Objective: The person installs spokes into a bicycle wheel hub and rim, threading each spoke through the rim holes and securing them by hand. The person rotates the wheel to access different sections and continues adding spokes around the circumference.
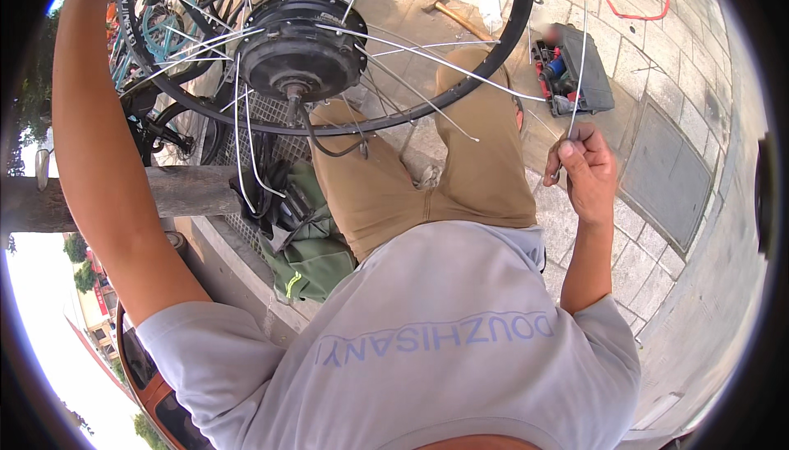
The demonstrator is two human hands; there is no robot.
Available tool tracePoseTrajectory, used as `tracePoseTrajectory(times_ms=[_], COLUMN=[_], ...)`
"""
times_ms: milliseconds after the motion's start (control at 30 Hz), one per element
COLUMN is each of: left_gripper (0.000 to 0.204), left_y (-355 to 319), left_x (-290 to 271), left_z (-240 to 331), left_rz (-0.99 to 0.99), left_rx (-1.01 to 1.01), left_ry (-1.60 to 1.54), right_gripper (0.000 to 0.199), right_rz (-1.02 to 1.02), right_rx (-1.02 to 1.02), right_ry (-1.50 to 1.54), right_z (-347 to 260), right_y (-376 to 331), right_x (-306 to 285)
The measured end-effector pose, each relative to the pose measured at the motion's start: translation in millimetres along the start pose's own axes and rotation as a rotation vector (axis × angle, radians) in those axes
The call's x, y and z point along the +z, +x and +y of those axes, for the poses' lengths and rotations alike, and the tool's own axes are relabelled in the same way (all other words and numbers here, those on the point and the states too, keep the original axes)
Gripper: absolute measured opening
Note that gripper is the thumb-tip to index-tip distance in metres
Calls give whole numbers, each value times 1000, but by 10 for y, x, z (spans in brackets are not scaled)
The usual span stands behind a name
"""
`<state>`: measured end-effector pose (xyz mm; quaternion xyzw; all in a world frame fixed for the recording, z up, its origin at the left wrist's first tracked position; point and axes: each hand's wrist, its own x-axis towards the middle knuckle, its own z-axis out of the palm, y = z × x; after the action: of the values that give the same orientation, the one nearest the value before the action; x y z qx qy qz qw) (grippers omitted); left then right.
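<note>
A black wheel rim [444, 98] with a black hub motor [297, 54] at its middle stands in front of me, over my knees. Silver spokes run from the hub, and several hang loose with free ends below it. A short cable [325, 147] comes off the axle. My right hand [585, 166] is closed, pinching a thin metal spoke [582, 64] that points upward, to the right of the rim and apart from it. My left arm [103, 113] reaches up along the rim's left side; the hand there is cut off by the picture's top edge, its fingers hidden.
An open toolbox [588, 72] with tools lies at the right on paving, and a wooden-handled hammer [460, 18] lies beyond the rim. A green bag [316, 240] sits by my left leg, near a tree trunk [156, 197]. Bicycle parts [177, 133] crowd the far left.
</note>
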<state>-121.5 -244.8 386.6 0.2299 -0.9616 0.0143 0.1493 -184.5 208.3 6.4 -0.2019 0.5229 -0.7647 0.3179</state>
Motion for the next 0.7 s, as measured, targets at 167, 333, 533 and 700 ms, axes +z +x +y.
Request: tracePoseTrajectory(times_ms=[167,333,533,700], left_gripper=[67,67,70,74], left_y=[254,380,572,535], left_x=[184,194,210,232], left_z=[-188,-304,-521,-547], left_rz=[-52,-92,-38,3], left_rx=[21,27,13,-64], left_ry=[27,34,29,-185], right_gripper=[17,17,16,18], right_rz=[-74,-224,-175,-307], right_rx=[171,314,409,359], right_ry=[-28,-96,-176,-67], right_z=[89,193,84,-32], right_y=[-325,-456,-348,-165], right_x=[154,84,244,567])
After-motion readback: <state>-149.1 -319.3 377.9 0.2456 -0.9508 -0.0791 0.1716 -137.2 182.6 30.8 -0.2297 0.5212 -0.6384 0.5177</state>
